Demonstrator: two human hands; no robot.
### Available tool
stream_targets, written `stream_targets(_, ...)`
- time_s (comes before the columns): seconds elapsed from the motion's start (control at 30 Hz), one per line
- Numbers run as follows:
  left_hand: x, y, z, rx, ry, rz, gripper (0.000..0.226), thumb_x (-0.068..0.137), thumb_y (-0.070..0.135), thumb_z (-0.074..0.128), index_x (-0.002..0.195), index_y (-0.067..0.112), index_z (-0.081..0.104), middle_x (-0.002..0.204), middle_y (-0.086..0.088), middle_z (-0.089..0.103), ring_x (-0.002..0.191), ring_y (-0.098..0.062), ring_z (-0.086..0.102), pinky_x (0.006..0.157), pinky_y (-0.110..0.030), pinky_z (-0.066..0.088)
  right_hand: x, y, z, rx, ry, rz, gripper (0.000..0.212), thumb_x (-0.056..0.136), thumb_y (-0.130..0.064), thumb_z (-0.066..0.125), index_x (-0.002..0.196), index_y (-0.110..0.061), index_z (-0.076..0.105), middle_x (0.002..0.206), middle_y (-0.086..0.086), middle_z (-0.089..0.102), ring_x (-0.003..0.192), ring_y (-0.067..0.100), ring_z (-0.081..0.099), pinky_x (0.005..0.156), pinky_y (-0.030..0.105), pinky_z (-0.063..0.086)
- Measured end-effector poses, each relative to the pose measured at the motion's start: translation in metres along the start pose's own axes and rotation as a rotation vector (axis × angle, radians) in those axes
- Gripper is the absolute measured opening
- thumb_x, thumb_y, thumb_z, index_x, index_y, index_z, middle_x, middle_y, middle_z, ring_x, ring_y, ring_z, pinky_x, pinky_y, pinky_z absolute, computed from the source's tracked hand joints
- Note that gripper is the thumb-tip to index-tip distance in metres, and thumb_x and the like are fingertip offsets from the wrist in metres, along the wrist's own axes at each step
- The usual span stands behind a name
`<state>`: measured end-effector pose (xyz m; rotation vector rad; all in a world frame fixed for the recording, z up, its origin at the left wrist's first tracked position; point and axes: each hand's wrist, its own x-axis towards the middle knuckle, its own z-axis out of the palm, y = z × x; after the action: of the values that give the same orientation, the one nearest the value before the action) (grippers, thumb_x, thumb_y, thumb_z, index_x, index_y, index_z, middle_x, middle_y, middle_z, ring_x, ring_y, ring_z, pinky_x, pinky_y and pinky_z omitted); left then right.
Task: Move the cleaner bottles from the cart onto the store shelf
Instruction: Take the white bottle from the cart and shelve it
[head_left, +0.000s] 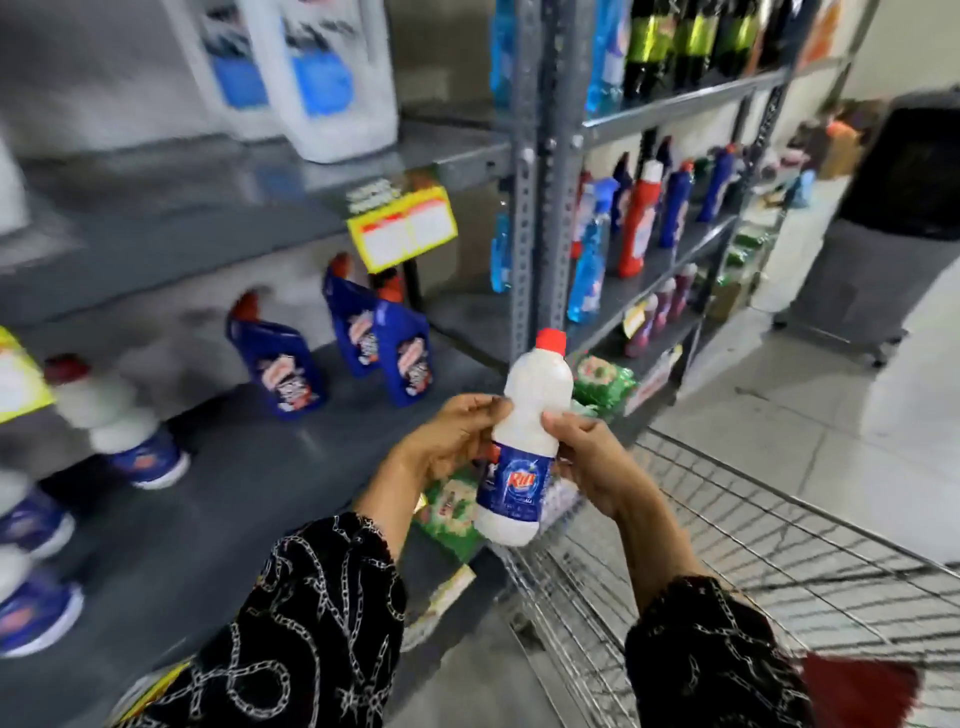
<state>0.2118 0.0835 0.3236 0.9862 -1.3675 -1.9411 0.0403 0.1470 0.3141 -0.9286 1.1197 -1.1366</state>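
Note:
A white cleaner bottle (524, 441) with a red cap and a blue label is held upright in the air between the shelf and the cart. My left hand (447, 441) grips its left side and my right hand (587, 462) grips its right side. The grey store shelf (249, 499) lies to the left, below the bottle. Several matching white bottles (114, 421) stand at the shelf's left end, blurred. The wire cart (727, 545) is at the lower right; its inside shows no bottles.
Three blue angled-neck bottles (363, 343) stand at the back of the same shelf. A yellow price tag (402, 228) hangs from the shelf above. Green packets (602, 384) lie beyond the upright post (524, 208). A dark bin (878, 228) stands far right.

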Motion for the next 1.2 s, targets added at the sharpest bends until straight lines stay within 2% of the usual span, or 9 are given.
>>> stream_targets(0.3,-0.129,0.019,-0.104,0.022,0.280,0.167,0.018,0.091,0.008,0.049,0.090,0.010,0.066,0.072,0.005,0.077,0.068,-0.005,0.070,0.066,-0.018,0.058,0.008,-0.009,0.151,-0.106,-0.267,-0.063,0.026,0.077,-0.028,0.069,0.090,-0.006,0.073,0.090,0.006,0.076,0.083,0.022,0.070,0.069,0.030,0.056)
stream_targets(0.37,-0.156,0.022,-0.127,0.067,0.344,0.186,0.015,0.086,0.006,0.057,0.094,0.010,0.070,0.082,0.004,0.077,0.082,-0.011,0.070,0.082,-0.025,0.057,0.013,-0.005,0.183,-0.150,-0.311,-0.103,0.012,0.081,-0.014,0.067,0.087,-0.005,0.072,0.081,0.004,0.076,0.078,0.021,0.068,0.063,0.026,0.056)
stream_targets(0.43,-0.181,0.022,-0.149,0.127,0.427,0.209,0.026,0.080,0.004,0.064,0.106,0.005,0.068,0.095,-0.004,0.074,0.095,-0.020,0.066,0.093,-0.035,0.052,0.022,0.000,0.215,-0.256,-0.359,-0.147,0.019,0.080,-0.007,0.067,0.097,0.000,0.069,0.093,0.012,0.074,0.088,0.024,0.065,0.077,0.036,0.056)
stream_targets(0.5,-0.203,0.016,-0.170,0.158,0.527,0.225,0.039,0.078,0.003,0.066,0.117,0.001,0.062,0.109,-0.014,0.069,0.103,-0.023,0.063,0.096,-0.038,0.051,0.032,0.004,0.248,-0.381,-0.440,-0.191,0.034,0.078,-0.006,0.070,0.110,0.004,0.065,0.109,0.019,0.069,0.095,0.023,0.063,0.086,0.040,0.054)
stream_targets(0.57,-0.221,0.007,-0.189,0.162,0.639,0.266,0.045,0.076,0.003,0.068,0.120,-0.001,0.059,0.118,-0.018,0.065,0.107,-0.027,0.062,0.098,-0.043,0.049,0.043,0.010,0.277,-0.444,-0.518,-0.191,0.039,0.076,-0.005,0.072,0.113,0.002,0.064,0.109,0.013,0.068,0.094,0.018,0.064,0.082,0.031,0.056)
stream_targets(0.7,-0.242,-0.009,-0.222,0.155,0.820,0.335,0.047,0.073,0.003,0.070,0.118,0.001,0.061,0.118,-0.019,0.065,0.109,-0.030,0.061,0.100,-0.049,0.047,0.067,0.024,0.327,-0.515,-0.627,-0.137,0.047,0.072,-0.006,0.076,0.117,-0.001,0.062,0.115,0.013,0.068,0.104,0.021,0.064,0.086,0.029,0.052)
stream_targets(0.9,-0.247,-0.029,-0.246,0.078,0.867,0.337,0.051,0.076,0.002,0.068,0.126,0.002,0.054,0.125,-0.019,0.062,0.118,-0.030,0.058,0.103,-0.044,0.046,0.086,0.054,0.361,-0.570,-0.662,-0.100,0.062,0.072,-0.014,0.077,0.128,-0.008,0.053,0.124,0.011,0.064,0.116,0.022,0.059,0.099,0.039,0.048)
stream_targets(1.1,-0.233,-0.034,-0.263,0.076,0.886,0.323,0.054,0.080,0.001,0.064,0.131,0.005,0.047,0.129,-0.015,0.060,0.119,-0.025,0.058,0.093,-0.026,0.053,0.092,0.069,0.376,-0.511,-0.580,-0.097,0.063,0.077,-0.009,0.071,0.135,-0.011,0.045,0.131,0.013,0.059,0.120,0.024,0.055,0.104,0.044,0.045)
stream_targets(1.2,-0.227,-0.032,-0.272,0.097,0.870,0.292,0.056,0.081,0.002,0.063,0.133,0.007,0.045,0.131,-0.014,0.058,0.122,-0.025,0.055,0.097,-0.030,0.051,0.099,0.069,0.379,-0.521,-0.563,-0.112,0.064,0.078,-0.007,0.070,0.136,-0.011,0.044,0.132,0.013,0.059,0.121,0.024,0.055,0.104,0.045,0.045)
